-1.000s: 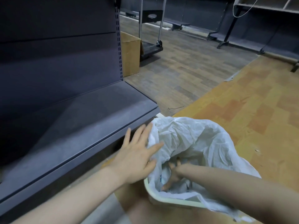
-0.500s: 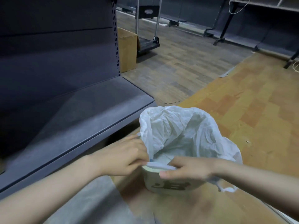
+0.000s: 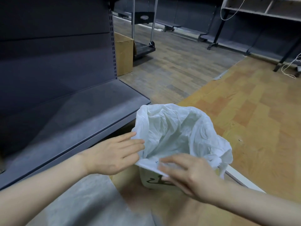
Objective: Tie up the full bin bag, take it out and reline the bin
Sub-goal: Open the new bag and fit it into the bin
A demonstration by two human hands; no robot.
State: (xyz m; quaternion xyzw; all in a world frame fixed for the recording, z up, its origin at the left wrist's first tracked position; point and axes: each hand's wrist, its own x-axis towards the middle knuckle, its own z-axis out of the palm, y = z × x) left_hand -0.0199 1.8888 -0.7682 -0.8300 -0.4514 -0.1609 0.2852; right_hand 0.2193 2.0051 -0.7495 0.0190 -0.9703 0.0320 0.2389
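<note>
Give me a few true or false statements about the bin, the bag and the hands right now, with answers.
1. The white bag stands open in the bin. True.
2. The bag's top is tied in a knot. False: its mouth gapes wide, untied.
3. The left hand touches the bag's edge with straight fingers. True.
4. The right hand hangs away from the bin. False: it lies over the near rim.
5. The cardboard box sits on the dark shelf. False: it stands on the floor behind it.

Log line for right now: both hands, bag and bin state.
left hand: flat on bag edge | right hand: fingers over bin rim | white bag: open, untied, in bin
</note>
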